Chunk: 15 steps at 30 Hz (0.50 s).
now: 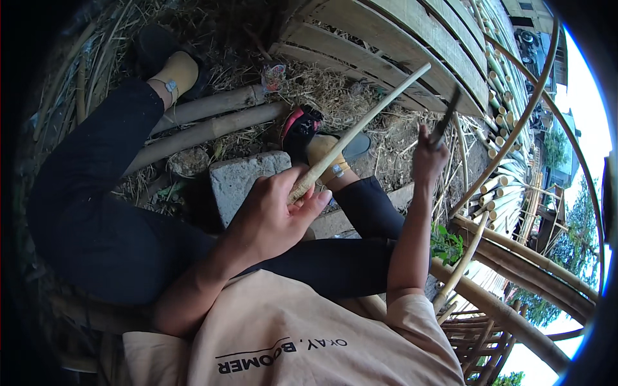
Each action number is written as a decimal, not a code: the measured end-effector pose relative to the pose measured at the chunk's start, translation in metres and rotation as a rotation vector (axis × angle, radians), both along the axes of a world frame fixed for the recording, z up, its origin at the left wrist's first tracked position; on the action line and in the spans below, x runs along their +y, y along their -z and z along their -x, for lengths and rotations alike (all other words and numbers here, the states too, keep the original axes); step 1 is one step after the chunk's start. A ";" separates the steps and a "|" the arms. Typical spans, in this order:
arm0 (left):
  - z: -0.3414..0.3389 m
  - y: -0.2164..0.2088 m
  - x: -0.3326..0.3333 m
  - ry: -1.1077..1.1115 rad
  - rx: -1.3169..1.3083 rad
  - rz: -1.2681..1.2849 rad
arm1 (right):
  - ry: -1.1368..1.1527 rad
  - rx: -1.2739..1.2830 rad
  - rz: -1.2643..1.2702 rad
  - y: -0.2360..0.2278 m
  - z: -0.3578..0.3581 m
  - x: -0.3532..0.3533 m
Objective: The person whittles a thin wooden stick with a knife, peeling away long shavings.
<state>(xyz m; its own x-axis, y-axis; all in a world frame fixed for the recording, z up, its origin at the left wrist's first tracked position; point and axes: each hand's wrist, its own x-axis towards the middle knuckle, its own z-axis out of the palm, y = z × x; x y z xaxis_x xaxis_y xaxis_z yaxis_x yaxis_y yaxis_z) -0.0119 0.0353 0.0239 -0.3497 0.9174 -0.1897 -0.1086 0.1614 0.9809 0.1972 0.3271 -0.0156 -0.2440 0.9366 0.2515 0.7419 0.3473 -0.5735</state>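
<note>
Left hand [273,212] curls its fingers around the near end of a bamboo stick [367,123], which slants far right toward a slatted wooden panel [386,42]; right hand's [430,161] fingers wrap a knife [447,119], blade clear of the stick.

Peach short-sleeved T-shirt [302,321] over dark, close-fitting trousers [122,248]

The shirt is soft, creased cotton-like cloth, with black block lettering [277,356] and a thin dark line across the front; its right sleeve [418,315] is loose and plain, in the same peach. The trousers look black to deep navy, smooth, ending above the ankles. Below come mustard-coloured socks [180,72] and dark shoes [154,46], with a small pale grey unit [170,85] strapped at each ankle. The left hand [273,206] and right hand [430,157] are bare
</note>
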 end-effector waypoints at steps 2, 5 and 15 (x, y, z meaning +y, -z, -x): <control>0.000 0.007 0.002 -0.010 0.009 0.053 | -0.038 0.048 -0.053 -0.006 -0.015 0.001; 0.003 0.014 0.003 -0.002 0.055 0.099 | -0.218 0.278 0.160 -0.012 0.022 -0.046; -0.003 0.027 0.004 -0.106 0.253 -0.021 | -0.766 -0.273 0.274 0.003 0.059 -0.119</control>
<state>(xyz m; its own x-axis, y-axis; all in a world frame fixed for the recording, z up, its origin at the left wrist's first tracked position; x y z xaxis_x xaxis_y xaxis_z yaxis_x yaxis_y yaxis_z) -0.0086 0.0393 -0.0028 -0.4779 0.8760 -0.0652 0.1254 0.1415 0.9820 0.1378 0.2086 -0.0184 -0.8534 0.5075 -0.1190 0.4832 0.6845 -0.5459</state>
